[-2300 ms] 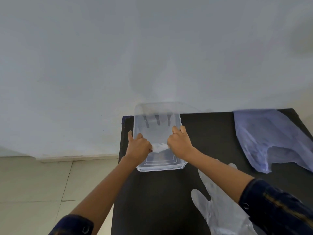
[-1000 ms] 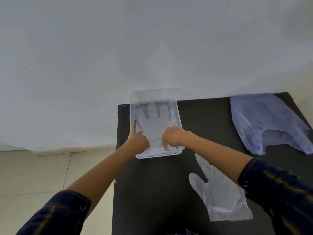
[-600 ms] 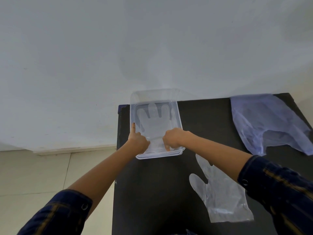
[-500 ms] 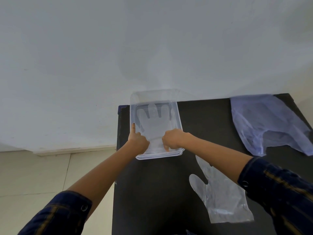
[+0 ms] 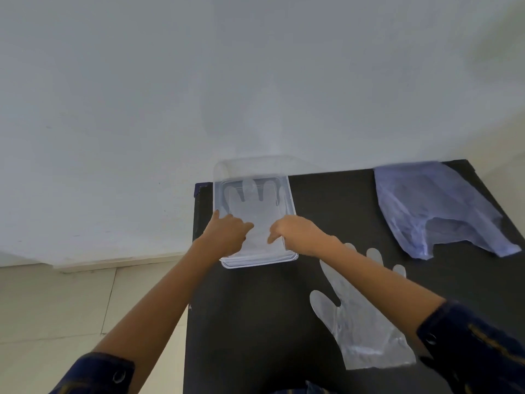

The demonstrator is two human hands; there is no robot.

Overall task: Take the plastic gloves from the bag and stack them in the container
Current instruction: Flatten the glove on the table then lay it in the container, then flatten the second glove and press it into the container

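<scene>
My left hand (image 5: 227, 233) and right hand (image 5: 295, 233) pressed curled fingers on the glove in the clear container (image 5: 257, 258), grasping nothing. The next plastic glove (image 5: 358, 322) lay nearer the right hand, cuff toward me, fingers pointing away.

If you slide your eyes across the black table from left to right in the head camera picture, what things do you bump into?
Clear container with a glove in it → loose plastic glove lying flat on the table → bluish plastic bag.
</scene>
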